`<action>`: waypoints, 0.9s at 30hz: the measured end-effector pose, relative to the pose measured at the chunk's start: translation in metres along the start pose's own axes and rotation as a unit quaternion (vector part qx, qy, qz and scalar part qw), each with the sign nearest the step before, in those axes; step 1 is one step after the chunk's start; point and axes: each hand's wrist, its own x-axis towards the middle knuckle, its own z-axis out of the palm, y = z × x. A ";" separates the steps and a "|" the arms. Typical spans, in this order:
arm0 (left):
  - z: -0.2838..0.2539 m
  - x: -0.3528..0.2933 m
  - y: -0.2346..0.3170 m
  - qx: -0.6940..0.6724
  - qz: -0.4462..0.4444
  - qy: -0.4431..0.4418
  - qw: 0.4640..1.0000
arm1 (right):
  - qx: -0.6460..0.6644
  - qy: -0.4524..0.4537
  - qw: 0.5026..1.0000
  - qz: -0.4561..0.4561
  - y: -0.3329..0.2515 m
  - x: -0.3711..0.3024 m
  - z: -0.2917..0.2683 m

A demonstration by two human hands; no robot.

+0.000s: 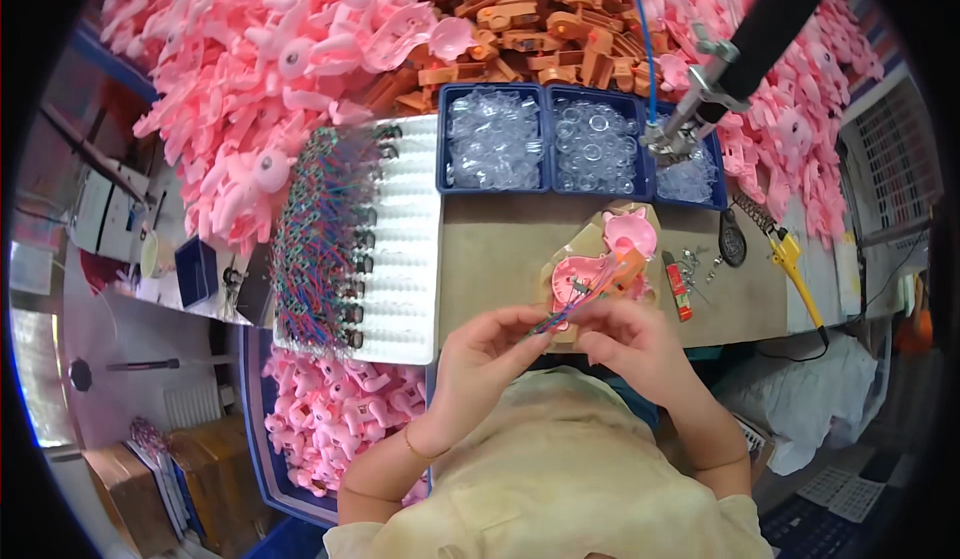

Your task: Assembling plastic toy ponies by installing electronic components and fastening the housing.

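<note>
My left hand pinches a bundle of thin coloured wires between thumb and fingertips. Close by on its right, my right hand has curled fingers on the same wires. Just beyond both hands lies an open pink plastic toy shell, with a rounded ear-tipped head part, set in a tan holder. The wires run up over the shell to an orange plastic part at its right side. My fingers partly cover the shell's near edge.
Left stands a white ribbed tray with wired parts. Blue bins of clear plastic pieces stand behind. Pink shells and orange parts are heaped beyond. Right are a red cutter, screws, a yellow-handled tool and an overhead screwdriver.
</note>
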 end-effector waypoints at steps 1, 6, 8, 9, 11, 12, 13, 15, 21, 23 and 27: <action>0.003 0.002 -0.003 0.033 -0.011 -0.007 0.999 | 0.123 -0.026 0.991 0.036 0.003 0.004 -0.003; 0.018 0.007 -0.004 0.134 -0.010 -0.017 0.991 | -0.174 0.023 0.955 -0.241 -0.010 0.004 -0.014; 0.022 0.009 -0.004 0.218 0.066 -0.013 0.974 | -0.119 0.013 0.978 -0.170 -0.007 0.003 -0.014; 0.022 0.009 -0.004 0.295 0.142 -0.006 0.945 | -0.066 -0.001 0.993 -0.095 -0.004 0.002 -0.012; 0.029 0.009 -0.003 0.290 0.140 -0.001 0.947 | -0.030 0.014 0.995 -0.091 0.006 0.002 -0.010; 0.032 0.009 -0.004 0.287 0.136 0.005 0.948 | 0.009 0.028 0.996 -0.085 0.011 0.002 -0.008; 0.033 0.008 -0.007 0.285 0.135 0.009 0.949 | 0.008 0.025 0.996 -0.082 0.015 0.001 -0.005; 0.036 0.009 -0.017 0.248 0.129 0.037 0.960 | 0.052 0.105 0.983 -0.145 0.023 -0.001 0.000; 0.057 0.012 -0.033 -0.134 0.024 0.035 0.990 | 0.262 0.118 0.956 -0.060 0.031 -0.013 0.003; 0.054 0.010 -0.029 -0.106 0.034 0.046 0.993 | 0.268 0.077 0.960 -0.026 0.026 -0.013 -0.009; 0.033 0.009 -0.015 0.073 0.108 0.068 0.989 | -0.132 0.007 0.986 -0.104 0.010 -0.025 -0.023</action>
